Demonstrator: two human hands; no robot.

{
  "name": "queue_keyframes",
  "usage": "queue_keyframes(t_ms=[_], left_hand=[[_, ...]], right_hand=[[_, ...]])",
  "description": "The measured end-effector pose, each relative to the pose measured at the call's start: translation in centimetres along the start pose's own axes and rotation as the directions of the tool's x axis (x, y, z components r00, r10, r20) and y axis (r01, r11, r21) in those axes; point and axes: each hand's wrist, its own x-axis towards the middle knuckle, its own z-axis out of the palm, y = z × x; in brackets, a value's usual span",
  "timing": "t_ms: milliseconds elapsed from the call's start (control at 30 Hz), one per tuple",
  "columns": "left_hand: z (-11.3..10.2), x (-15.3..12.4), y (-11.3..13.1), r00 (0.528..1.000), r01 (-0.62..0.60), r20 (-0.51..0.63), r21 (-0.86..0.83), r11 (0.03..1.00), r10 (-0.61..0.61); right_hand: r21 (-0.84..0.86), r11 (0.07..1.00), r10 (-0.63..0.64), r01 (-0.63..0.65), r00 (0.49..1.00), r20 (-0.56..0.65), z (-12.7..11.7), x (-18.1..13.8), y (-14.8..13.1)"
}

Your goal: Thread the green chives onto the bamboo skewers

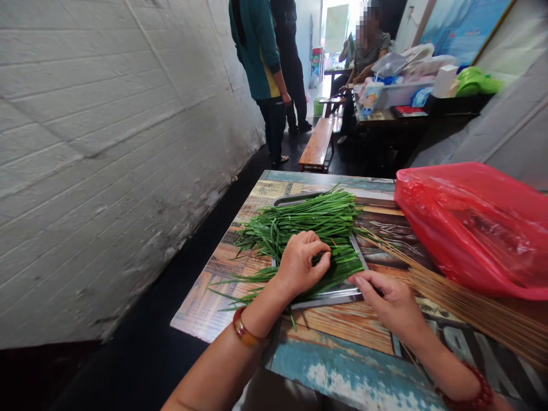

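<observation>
A heap of long green garlic chives [306, 217] lies across a shallow metal tray [358, 251] on the table. My left hand [303, 257] rests over the nearer chives, its fingers curled and thumb bent toward the forefinger; what lies between them is hidden. At the tray's right edge, my right hand [387, 297] is closed, fingertips by the cut ends of the chives. A thin bamboo skewer [413, 362] shows from under that palm. Many more bamboo skewers [454, 291] lie in a loose bundle to the right, their tips reaching toward the tray.
A red plastic bag [475, 222] stands on the right of the wood-patterned table [222, 285]. A white wall [107, 142] runs along the left. Beyond are a wooden bench [317, 142], two standing people [261, 63], a seated person [370, 57] and a cluttered table [372, 120].
</observation>
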Motion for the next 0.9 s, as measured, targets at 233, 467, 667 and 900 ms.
queue_keyframes(t_ms=[233,467,667,900], left_hand=[[0.0,0.0,-0.3,0.998,-0.003,0.061,-0.024,1.000,0.004],[0.0,0.3,-0.6,0.996,0.082,0.036,-0.256,0.963,-0.076],[-1.0,0.7,-0.9,0.973,0.144,-0.115,-0.382,0.913,-0.202],[-1.2,0.9,-2.3,0.925,0.153,-0.311,-0.219,0.964,-0.218]], right_hand=[[0.016,1.000,-0.004,0.004,1.000,-0.003,0.1,0.0,0.1],[0.009,1.000,-0.007,0.007,1.000,-0.002,0.1,0.0,0.1],[0.014,1.000,-0.003,0.003,1.000,0.001,0.2,0.0,0.2],[0.010,1.000,-0.004,0.004,1.000,-0.016,0.2,-0.1,0.1]])
